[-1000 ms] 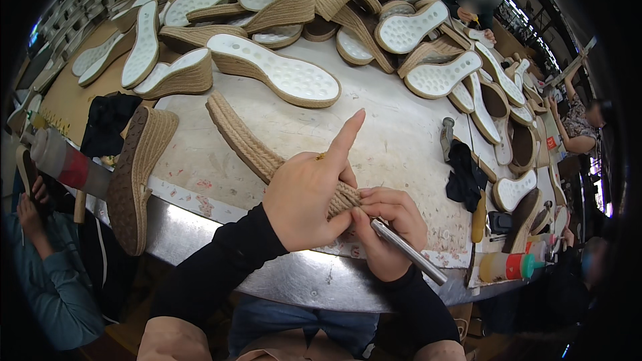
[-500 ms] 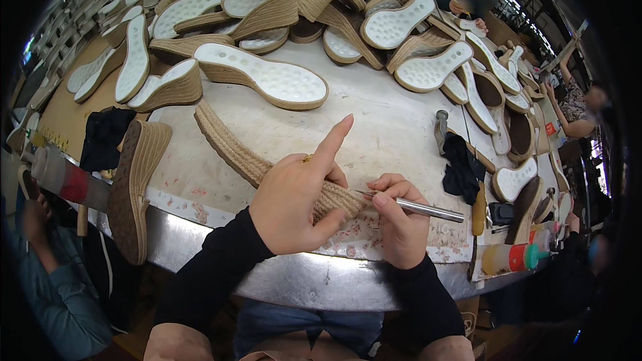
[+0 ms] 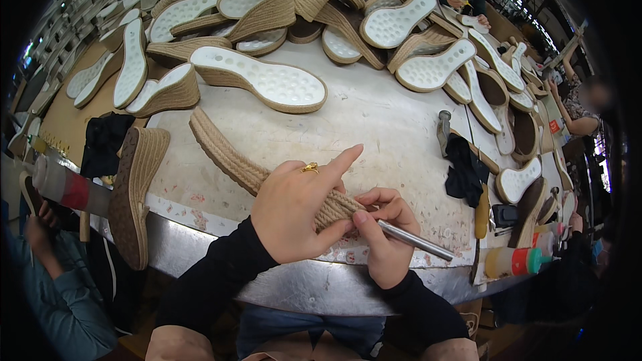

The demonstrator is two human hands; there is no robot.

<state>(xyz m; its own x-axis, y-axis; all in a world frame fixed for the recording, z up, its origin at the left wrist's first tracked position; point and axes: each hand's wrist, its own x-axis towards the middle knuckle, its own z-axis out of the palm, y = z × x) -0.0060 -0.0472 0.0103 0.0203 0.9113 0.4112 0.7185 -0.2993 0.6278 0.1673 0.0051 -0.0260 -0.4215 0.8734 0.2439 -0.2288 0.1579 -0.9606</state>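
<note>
My left hand [image 3: 294,207] grips a braided jute wedge sole [image 3: 227,154] between thumb and fingers, its index finger stretched out over the table. One end of the sole lies far left of the hand; the other points to my right hand. A slim silver metal-handled tool [image 3: 421,241] rests in my right hand [image 3: 389,241], its handle slanting down to the right. Its working tip is hidden by the fingers, which touch the near end of the sole.
Jute wedge soles with white dimpled insoles [image 3: 287,87] are heaped across the back. A brown-bottomed wedge [image 3: 130,194] stands left. On the right are a hammer [image 3: 443,127], black cloth [image 3: 461,167] and a glue bottle [image 3: 511,262]. People work at both sides.
My right hand has shifted a little left and down, closer against the sole's end. The tool's handle now tilts more steeply and its thin tip, seen before, is covered. My left index finger has lowered.
</note>
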